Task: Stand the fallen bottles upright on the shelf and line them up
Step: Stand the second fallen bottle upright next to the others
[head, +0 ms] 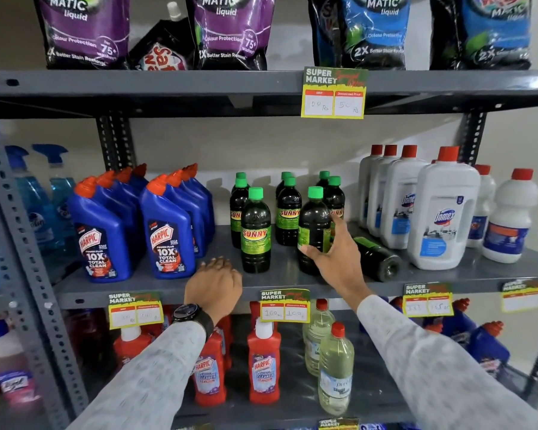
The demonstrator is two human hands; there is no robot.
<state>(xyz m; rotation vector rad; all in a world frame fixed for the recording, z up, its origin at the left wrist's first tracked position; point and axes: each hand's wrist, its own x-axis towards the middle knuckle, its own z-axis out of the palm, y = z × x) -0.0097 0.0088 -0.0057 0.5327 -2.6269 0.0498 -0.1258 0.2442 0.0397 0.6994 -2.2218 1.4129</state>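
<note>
Several dark Sunny bottles with green caps stand on the grey middle shelf (168, 287). My right hand (336, 252) is wrapped around the lower half of one upright Sunny bottle (313, 221) at the front right of the group. Another upright one (255, 231) stands at the front left. Just right of my hand a fallen Sunny bottle (378, 259) lies on its side, base toward me. My left hand (215, 282) rests on the shelf's front edge with fingers curled, holding nothing.
Blue Harpic bottles (168, 231) stand left of the group, white Domex bottles (441, 212) to the right. Price tags (284, 305) hang from the shelf edge. Red and clear bottles fill the shelf below, detergent pouches the one above.
</note>
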